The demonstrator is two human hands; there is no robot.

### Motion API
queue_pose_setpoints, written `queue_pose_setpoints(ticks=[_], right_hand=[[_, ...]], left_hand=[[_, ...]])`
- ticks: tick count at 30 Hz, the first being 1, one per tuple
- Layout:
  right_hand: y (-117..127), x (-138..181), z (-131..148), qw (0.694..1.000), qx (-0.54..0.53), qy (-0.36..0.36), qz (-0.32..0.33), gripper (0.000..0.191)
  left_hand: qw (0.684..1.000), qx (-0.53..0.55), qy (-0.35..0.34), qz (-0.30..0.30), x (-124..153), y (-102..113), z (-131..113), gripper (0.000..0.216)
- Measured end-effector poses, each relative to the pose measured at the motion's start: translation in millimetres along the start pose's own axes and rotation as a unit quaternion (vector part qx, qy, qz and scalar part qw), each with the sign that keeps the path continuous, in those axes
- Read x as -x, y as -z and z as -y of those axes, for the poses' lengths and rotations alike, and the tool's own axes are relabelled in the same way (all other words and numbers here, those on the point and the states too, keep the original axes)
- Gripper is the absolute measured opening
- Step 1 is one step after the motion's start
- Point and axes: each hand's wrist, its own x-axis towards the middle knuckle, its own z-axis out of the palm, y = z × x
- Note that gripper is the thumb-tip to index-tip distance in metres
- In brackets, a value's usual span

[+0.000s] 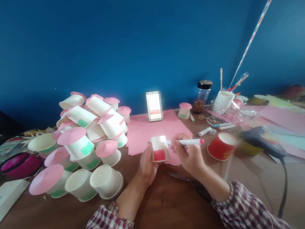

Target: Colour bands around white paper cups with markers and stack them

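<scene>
My left hand (147,168) is closed around a white paper cup (159,142) that has a red patch on its side. My right hand (189,156) grips a white marker (187,142) with a red end; its other end points at the cup's side, and I cannot tell whether it touches. Part of a pink paper disc (174,159) shows just behind the cup, between the hands. Below the right hand lies a pair of scissors (180,176), partly hidden by the wrist. Pink paper sheets (140,130) lie flat beyond both hands.
At left, several white cups with pink discs (76,149) are piled up. A red cup (221,146) and a glue gun (262,140) are at right. Farther back stand a black-lidded jar (202,96) and a white cup of sticks (222,101). A blurred-out patch (154,106) sits above the paper.
</scene>
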Motion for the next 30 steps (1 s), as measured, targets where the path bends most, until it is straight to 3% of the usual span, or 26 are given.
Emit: queue_pose_setpoints(ticks=[30], right_hand=[[0.8, -1.2, 0.5, 1.000, -0.002, 0.011, 0.009, 0.017]], left_hand=[[1.000, -0.018, 0.004, 0.001, 1.6, -0.5, -0.7, 0.042]])
